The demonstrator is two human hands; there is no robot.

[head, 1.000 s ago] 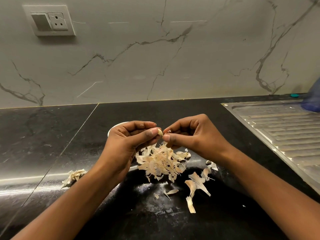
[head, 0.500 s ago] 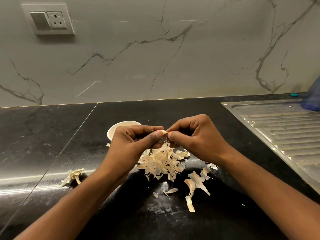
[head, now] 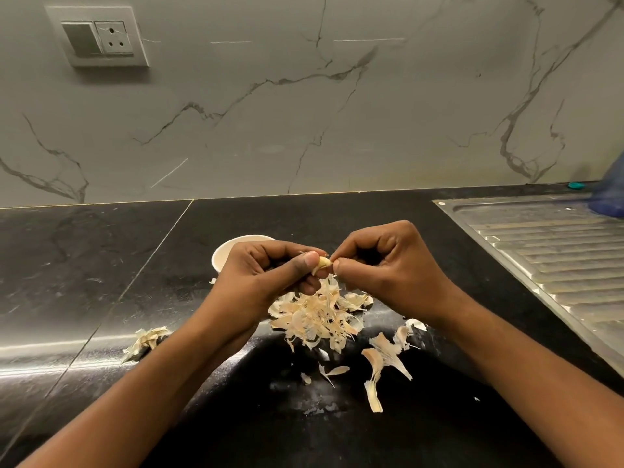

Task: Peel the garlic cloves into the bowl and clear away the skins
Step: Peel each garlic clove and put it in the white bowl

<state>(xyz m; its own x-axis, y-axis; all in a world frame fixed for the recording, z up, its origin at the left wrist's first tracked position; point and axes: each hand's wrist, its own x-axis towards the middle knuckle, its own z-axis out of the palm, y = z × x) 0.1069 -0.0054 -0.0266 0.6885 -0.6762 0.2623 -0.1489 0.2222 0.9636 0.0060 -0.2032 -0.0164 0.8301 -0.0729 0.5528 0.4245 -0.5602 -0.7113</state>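
Observation:
My left hand (head: 266,278) pinches a small pale garlic clove (head: 322,264) between thumb and fingers, above the black counter. My right hand (head: 388,268) meets it from the right, thumb and forefinger pinching the clove's tip or its skin. Right under both hands lies a heap of papery garlic skins (head: 317,319). Behind my left hand stands a white bowl (head: 224,253), mostly hidden; its inside cannot be seen.
Loose skins (head: 381,363) lie scattered at front right of the heap, and a small clump of skins (head: 147,339) sits apart at the left. A steel sink drainboard (head: 553,265) fills the right side, with a blue object (head: 611,194) on it. A marble wall rises behind.
The hands stay together on the clove with only small finger movements. The bowl's rim shows more behind my left hand than a second ago.

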